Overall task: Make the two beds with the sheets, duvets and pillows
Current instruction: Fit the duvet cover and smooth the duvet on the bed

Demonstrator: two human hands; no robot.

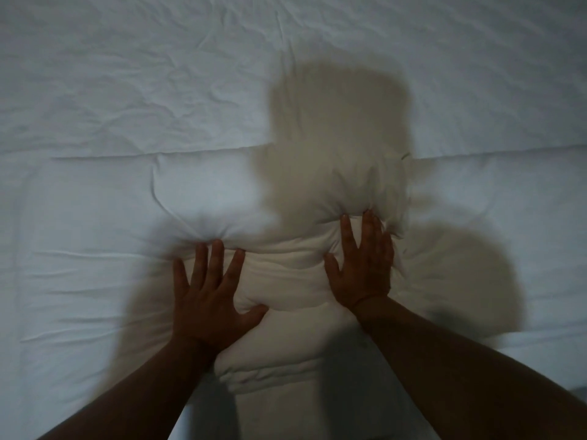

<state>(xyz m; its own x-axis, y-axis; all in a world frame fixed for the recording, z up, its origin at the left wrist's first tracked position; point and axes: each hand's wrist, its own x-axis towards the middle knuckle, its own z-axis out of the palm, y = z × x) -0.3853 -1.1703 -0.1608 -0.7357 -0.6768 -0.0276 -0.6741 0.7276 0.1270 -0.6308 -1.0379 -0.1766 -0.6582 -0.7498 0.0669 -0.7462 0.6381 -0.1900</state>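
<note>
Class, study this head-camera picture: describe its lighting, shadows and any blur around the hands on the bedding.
Head view: dim, bluish light; a large brownish shadow of head and arms falls across the sheet and the padded bedding; the left hand and right hand, pressed flat on that bedding, are smeared by motion blur; the sheet's far creases look sharper; no glare.

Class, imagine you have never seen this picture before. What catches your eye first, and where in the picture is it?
First come the two bare hands at lower centre: the left hand and the right hand, fingers spread, press flat into a puffy white duvet, which bunches at their fingertips. Above them the person's shadow falls across the middle of the bedding. A wrinkled white sheet fills the top.
</note>
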